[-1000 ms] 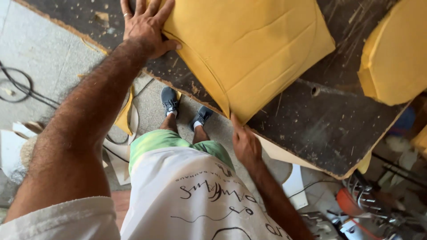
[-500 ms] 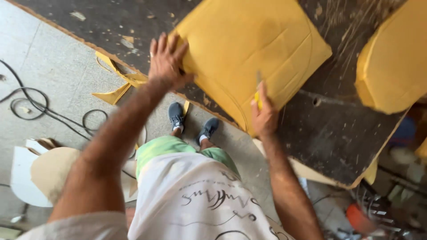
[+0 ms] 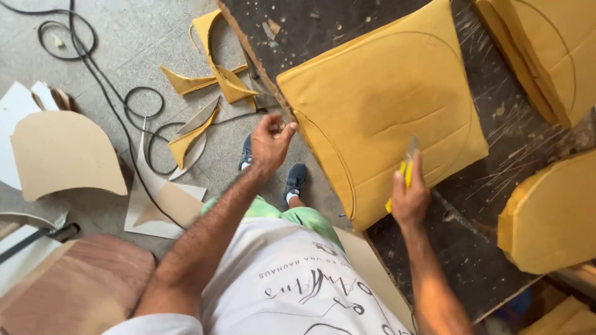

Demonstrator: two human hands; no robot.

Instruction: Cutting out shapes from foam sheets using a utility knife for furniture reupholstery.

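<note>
A dark, scarred work surface (image 3: 496, 248) carries a yellow foam cushion (image 3: 385, 111) near its left edge. The right hand (image 3: 408, 197) grips a yellow utility knife (image 3: 406, 169) at the cushion's near edge. The left hand (image 3: 268, 144), fingers pinched, apparently holds a foam scrap beside the cushion's left corner.

Upholstery workshop: foam slabs (image 3: 385, 118), scarred workbench (image 3: 472, 248), offcuts (image 3: 217, 80).

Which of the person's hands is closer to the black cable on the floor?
Left. The left hand hovers off the foam pad's corner, nearer the black cable; the right hand holds a yellow knife over the pad.
</note>
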